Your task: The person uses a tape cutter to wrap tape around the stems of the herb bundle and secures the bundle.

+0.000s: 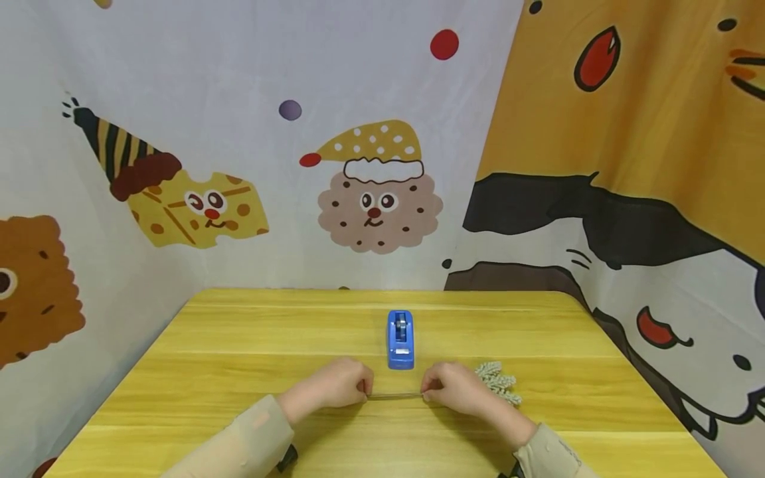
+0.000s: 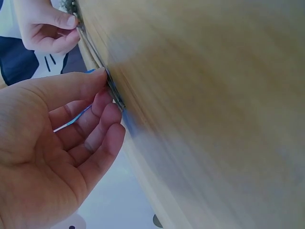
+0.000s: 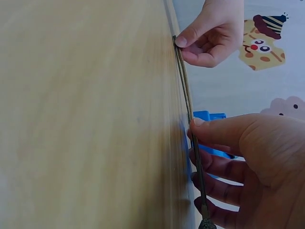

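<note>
A few thin stems (image 1: 394, 396) with pale green, bumpy flower heads (image 1: 499, 380) lie sideways, low over the table. My left hand (image 1: 344, 382) pinches their bare left ends between thumb and fingertips. Nearer the heads, my right hand (image 1: 457, 388) pinches the same stems. In the right wrist view the stems (image 3: 184, 86) run close together between both hands, with a green head (image 3: 207, 223) at the bottom edge. Beyond the hands stands a blue tape dispenser (image 1: 401, 361). My right hand covers part of the stems in the head view.
The wood-grain table (image 1: 251, 332) reaches back to a curtain (image 1: 239, 79) printed with cartoon food. On the right, another printed curtain (image 1: 538, 133) hangs close to the table's side edge.
</note>
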A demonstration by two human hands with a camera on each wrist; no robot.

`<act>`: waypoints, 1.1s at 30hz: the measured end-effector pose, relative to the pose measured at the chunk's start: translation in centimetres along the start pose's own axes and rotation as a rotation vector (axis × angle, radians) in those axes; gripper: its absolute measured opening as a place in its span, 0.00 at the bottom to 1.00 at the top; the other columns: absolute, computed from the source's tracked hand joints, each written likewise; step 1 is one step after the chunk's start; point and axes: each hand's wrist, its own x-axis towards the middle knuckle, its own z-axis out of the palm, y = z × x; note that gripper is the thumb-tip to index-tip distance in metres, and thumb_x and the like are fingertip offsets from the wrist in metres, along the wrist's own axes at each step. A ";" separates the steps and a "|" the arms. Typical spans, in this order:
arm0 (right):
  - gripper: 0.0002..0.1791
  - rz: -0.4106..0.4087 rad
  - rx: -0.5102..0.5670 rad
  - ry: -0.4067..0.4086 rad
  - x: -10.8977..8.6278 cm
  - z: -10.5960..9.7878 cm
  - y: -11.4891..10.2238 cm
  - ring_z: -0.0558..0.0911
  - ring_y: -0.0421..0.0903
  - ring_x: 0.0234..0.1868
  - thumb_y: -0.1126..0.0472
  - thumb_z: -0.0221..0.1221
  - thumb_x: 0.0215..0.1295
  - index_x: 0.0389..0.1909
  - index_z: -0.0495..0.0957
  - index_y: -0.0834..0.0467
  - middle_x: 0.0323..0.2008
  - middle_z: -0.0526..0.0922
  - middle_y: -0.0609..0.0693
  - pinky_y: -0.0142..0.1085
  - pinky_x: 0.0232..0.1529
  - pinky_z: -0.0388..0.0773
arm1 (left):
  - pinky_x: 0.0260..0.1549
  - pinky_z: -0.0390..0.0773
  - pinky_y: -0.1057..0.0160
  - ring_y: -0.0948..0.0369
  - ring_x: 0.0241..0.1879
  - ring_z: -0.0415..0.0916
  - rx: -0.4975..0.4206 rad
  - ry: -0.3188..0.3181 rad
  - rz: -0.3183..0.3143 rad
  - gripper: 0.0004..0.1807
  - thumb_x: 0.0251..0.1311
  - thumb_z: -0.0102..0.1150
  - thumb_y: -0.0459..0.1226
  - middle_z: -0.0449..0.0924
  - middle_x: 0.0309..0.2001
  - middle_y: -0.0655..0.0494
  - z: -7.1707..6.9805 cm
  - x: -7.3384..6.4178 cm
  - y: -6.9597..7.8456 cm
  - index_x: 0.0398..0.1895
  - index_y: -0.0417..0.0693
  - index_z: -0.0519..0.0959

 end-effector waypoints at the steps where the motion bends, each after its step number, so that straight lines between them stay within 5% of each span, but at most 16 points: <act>1: 0.03 0.003 -0.002 -0.003 0.0 0.0 0.0 0.77 0.33 0.32 0.60 0.68 0.55 0.29 0.83 0.49 0.28 0.80 0.33 0.35 0.38 0.78 | 0.32 0.74 0.68 0.69 0.26 0.70 -0.004 -0.001 -0.002 0.07 0.48 0.67 0.30 0.76 0.24 0.67 0.0 0.0 0.0 0.23 0.52 0.80; 27: 0.02 -0.005 0.011 -0.011 0.5 -0.1 0.4 0.78 0.33 0.31 0.58 0.67 0.57 0.29 0.83 0.48 0.28 0.80 0.34 0.34 0.37 0.78 | 0.30 0.72 0.70 0.71 0.25 0.68 -0.012 0.015 0.003 0.08 0.48 0.67 0.30 0.73 0.22 0.69 0.0 0.2 -0.7 0.23 0.52 0.80; 33: 0.02 0.012 0.055 0.017 0.6 -1.0 0.8 0.74 0.34 0.28 0.58 0.66 0.60 0.29 0.84 0.50 0.28 0.78 0.35 0.31 0.30 0.74 | 0.32 0.75 0.65 0.67 0.28 0.72 -0.021 0.041 -0.002 0.03 0.52 0.66 0.30 0.78 0.26 0.64 -2.3 -0.4 -1.5 0.26 0.47 0.81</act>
